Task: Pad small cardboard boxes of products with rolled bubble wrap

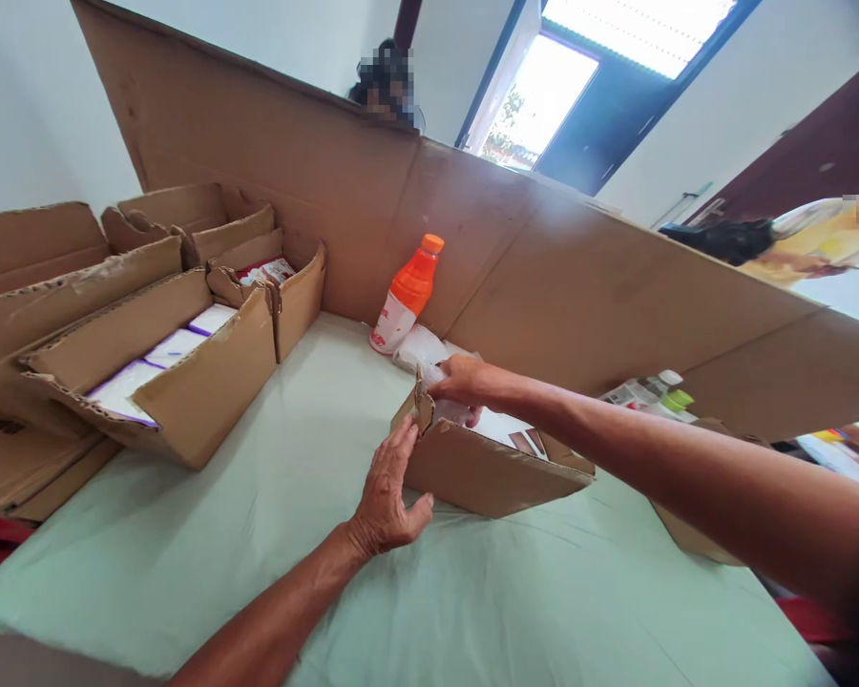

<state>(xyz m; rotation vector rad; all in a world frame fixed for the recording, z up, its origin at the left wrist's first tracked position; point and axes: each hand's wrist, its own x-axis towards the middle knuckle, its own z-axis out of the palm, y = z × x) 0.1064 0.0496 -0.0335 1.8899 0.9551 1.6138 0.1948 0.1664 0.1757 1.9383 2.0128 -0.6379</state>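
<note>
My left hand (390,491) rests flat against the near corner of a low cardboard box (487,472) on the pale green table cover (293,534), fingers stretched upward. My right hand (462,382) reaches over the same corner into the box, its fingers curled around a clear plastic-wrapped packet (450,410). White flat packs (505,429) lie inside the box.
An orange bottle (407,296) leans against the tall cardboard wall (544,277) behind the box. Open cartons with white packs (157,367) stand at left. Bottles (651,393) lie at right. Other people show beyond the wall.
</note>
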